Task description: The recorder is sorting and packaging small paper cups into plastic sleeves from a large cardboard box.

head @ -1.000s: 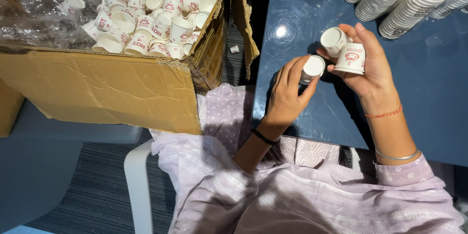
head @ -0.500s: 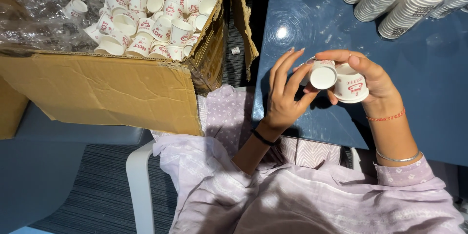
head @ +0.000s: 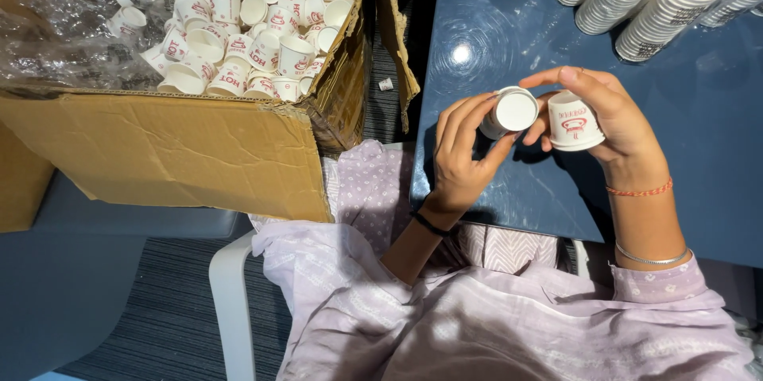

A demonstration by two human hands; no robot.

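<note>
My left hand (head: 459, 154) holds a small white paper cup (head: 510, 112) on its side, its base facing me, over the near edge of the dark blue table (head: 493, 31). My right hand (head: 612, 123) grips a second white paper cup with a red print (head: 574, 120), mouth down, just to the right of the first. The two cups sit close together, almost touching. A black band is on my left wrist; a red thread and a silver bangle are on my right arm.
An open cardboard box (head: 183, 150) on the left holds several loose white cups (head: 254, 23) and crumpled clear plastic (head: 63, 39). Stacks of nested cups (head: 636, 0) lie at the table's far right. A white chair edge (head: 230, 301) shows below.
Both hands have turned the cups: the left cup now shows its base toward me, and the right cup has been tipped mouth down. The hands stay at the same spot over the table edge.
</note>
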